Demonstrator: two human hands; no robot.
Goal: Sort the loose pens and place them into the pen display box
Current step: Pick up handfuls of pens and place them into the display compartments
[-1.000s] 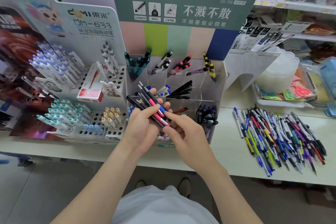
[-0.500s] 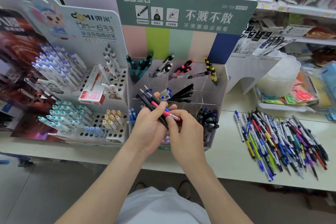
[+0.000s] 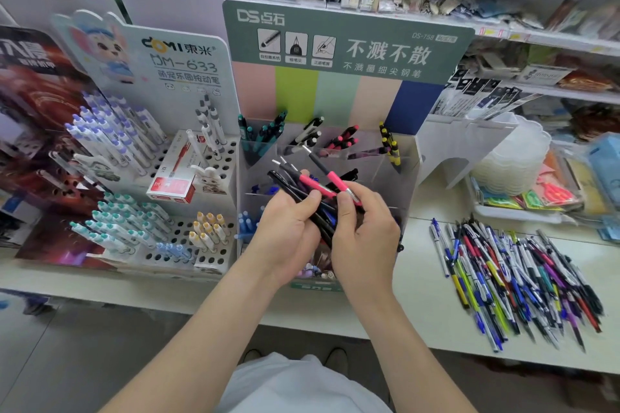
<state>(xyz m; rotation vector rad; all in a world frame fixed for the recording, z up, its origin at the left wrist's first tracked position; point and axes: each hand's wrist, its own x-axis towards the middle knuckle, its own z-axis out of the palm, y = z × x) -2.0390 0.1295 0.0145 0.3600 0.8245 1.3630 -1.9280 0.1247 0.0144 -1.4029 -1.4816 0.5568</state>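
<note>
Pens (image 3: 303,203) are gripped in a bunch by the left hand (image 3: 288,231), over the pen display box (image 3: 407,161) near the desk's front edge. The right hand (image 3: 365,238) pinches one pink pen (image 3: 335,179). Pull it out slowly, then drop it beside the box's pink ones (image 3: 344,139).

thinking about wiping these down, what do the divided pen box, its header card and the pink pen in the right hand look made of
Pen display box: clear, glossy plastic, likely acrylic; pens show through its walls.
Header card: printed cardboard by the look, matte, no glare.
Pink pen, pinched by the right hand: smooth plastic barrel, silvery tip, possibly metal.
</note>
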